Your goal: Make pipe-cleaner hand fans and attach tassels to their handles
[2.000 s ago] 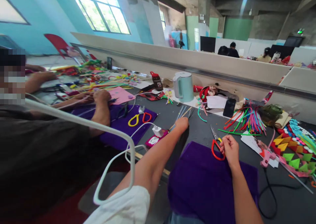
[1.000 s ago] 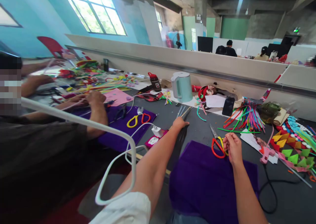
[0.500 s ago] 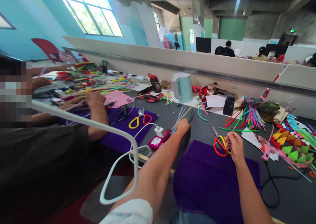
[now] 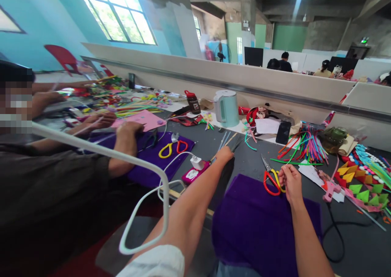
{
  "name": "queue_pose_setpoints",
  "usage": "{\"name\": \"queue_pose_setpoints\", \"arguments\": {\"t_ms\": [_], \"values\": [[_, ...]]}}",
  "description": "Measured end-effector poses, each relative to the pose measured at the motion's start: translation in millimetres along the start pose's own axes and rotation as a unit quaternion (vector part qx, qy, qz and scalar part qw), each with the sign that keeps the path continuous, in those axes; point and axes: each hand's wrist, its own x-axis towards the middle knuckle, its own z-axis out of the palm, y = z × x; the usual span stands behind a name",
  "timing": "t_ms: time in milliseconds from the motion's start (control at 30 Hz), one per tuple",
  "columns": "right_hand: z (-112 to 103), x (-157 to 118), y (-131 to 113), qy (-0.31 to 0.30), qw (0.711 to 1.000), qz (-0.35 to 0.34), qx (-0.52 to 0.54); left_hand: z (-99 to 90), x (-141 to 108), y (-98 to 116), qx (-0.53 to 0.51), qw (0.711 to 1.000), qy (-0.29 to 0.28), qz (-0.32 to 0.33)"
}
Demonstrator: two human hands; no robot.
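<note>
My left hand (image 4: 224, 155) stretches far across the table, its fingers curled down and mostly hidden, at a bunch of thin grey wires (image 4: 238, 141) that stick out past it. Pale straight sticks (image 4: 224, 139) lie beside that hand. My right hand (image 4: 291, 182) is closed in a pinch, and a thin pale strand (image 4: 286, 164) shows at its fingertips. Close by its fingers lie scissors (image 4: 271, 180) with one red and one yellow handle, partly over a purple cloth (image 4: 253, 228) in front of me.
A white cable holder bar (image 4: 146, 163) crosses the left foreground. Pliers (image 4: 173, 145) lie on another purple cloth by a co-worker's arm (image 4: 124, 148). A kettle (image 4: 226, 108), phone (image 4: 283, 132), pipe cleaners (image 4: 310, 144) and pink glue gun (image 4: 331, 190) stand or lie around.
The wires by my left hand fan out slightly more to the right. My right hand stays pinched beside the scissors. The co-worker's near hand has shifted slightly right.
</note>
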Motion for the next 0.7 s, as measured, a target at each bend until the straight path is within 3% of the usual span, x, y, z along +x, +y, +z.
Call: {"name": "queue_pose_setpoints", "arguments": {"t_ms": [300, 433, 567, 700], "values": [[1.4, -0.7, 0.1, 0.000, 1.000, 0.008, 0.009, 1.9, 1.1, 5.4, 0.011, 1.000, -0.007, -0.011], [0.2, -1.6, -2.8, 0.004, 0.999, 0.010, 0.035, -8.3, 6.9, 7.4, 0.011, 1.000, -0.012, -0.006], [3.1, -6.6, -10.2, 0.011, 0.996, 0.029, 0.082, -32.9, 31.4, 17.6, -0.020, 1.000, 0.012, 0.003], [8.4, -12.4, -5.9, 0.028, 0.989, 0.075, 0.124, -57.0, 77.5, 36.3, -0.097, 0.993, 0.063, 0.016]]}}
